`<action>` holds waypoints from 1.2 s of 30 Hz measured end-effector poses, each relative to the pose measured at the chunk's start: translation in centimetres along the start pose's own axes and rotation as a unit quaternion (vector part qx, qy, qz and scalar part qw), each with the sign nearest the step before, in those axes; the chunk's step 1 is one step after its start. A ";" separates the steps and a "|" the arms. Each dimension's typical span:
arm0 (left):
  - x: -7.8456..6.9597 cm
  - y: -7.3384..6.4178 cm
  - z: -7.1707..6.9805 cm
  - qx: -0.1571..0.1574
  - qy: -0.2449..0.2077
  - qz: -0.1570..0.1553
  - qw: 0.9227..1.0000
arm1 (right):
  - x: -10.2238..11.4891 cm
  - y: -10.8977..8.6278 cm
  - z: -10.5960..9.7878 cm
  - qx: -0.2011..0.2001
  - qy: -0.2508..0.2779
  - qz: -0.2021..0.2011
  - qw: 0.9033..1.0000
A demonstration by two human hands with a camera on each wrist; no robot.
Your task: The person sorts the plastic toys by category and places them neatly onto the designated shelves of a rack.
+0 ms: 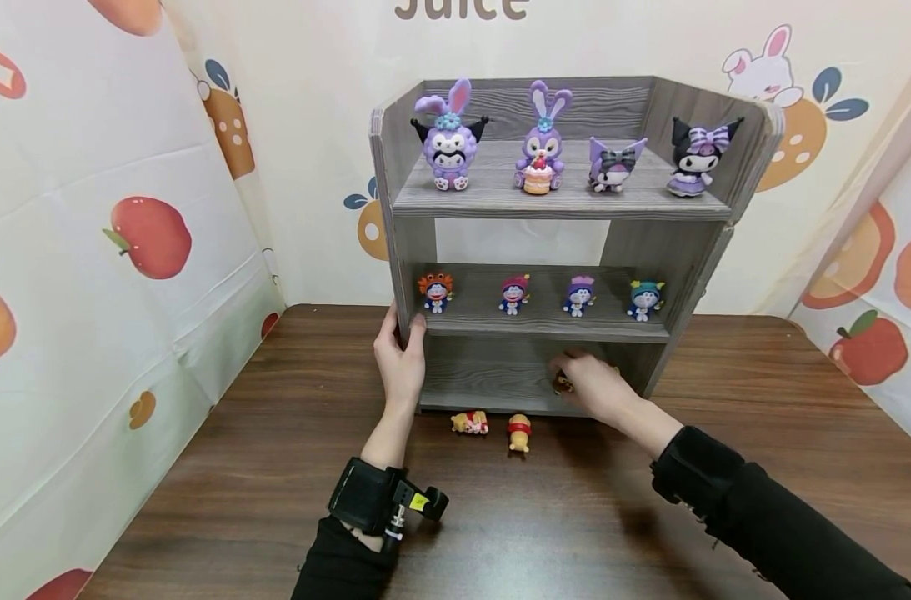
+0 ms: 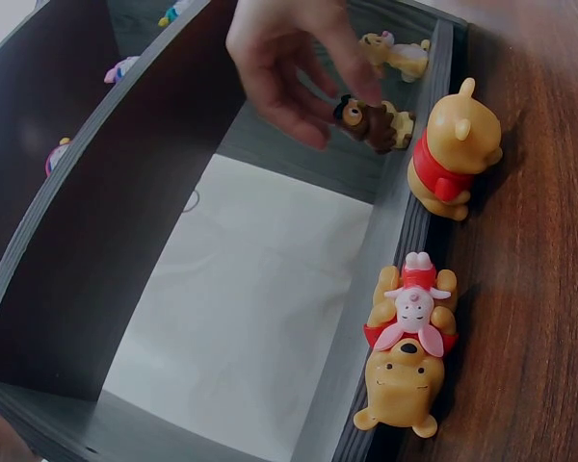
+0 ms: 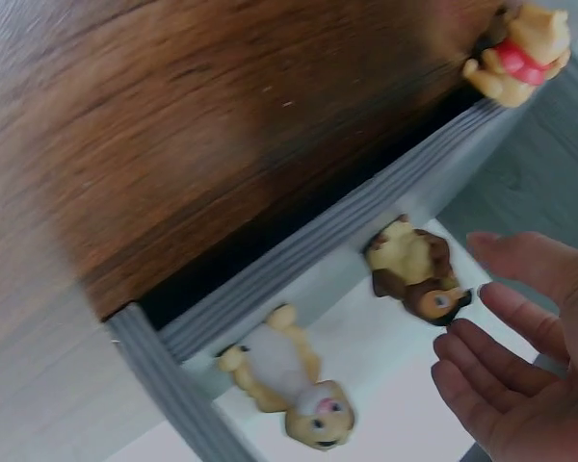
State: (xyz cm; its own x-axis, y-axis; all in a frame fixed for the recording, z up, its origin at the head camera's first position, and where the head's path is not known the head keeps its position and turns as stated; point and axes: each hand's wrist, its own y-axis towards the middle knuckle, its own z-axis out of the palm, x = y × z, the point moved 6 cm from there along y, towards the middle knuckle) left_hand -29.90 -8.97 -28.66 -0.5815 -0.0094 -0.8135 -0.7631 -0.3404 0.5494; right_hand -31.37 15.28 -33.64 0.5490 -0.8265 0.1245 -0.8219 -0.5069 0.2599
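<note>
My left hand [image 1: 401, 362] grips the left side panel of the grey wooden shelf [image 1: 500, 205], thumb at the front edge and fingers along the outside. My right hand [image 1: 592, 385] reaches into the bottom tier, fingers spread beside a brown owl figurine [image 3: 416, 269]. A narrow gap shows between the fingertips and the owl's head in the right wrist view. Close by in that tier is a cream figurine [image 3: 287, 371] with a pink nose, mostly hidden by the right hand in the head view. In front of the shelf lie a bear figurine holding a pink piglet [image 1: 470, 422] and a red-shirted bear figurine [image 1: 519, 432].
Several purple and black figurines, including a tall bunny-eared one [image 1: 450, 142], stand on the top tier. Several small blue figurines, one with an orange mane [image 1: 436, 292], line the middle tier. The shelf stands on a brown wooden table [image 1: 290, 417] before fruit-printed cloth [image 1: 110, 208].
</note>
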 end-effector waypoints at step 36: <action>-0.1 0.0 0.0 -0.003 0.009 0.016 1.000 | 7.1 -2.0 3.7 0.016 0.010 -0.133 0.991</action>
State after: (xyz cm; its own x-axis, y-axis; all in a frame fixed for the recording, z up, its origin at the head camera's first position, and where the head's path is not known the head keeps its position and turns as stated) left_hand -29.82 -8.93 -28.54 -0.6000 -0.0375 -0.7991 -0.7426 -0.3454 0.5738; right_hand -26.35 9.56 -36.78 0.7488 -0.6586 0.0743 -0.6526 -0.7131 0.2561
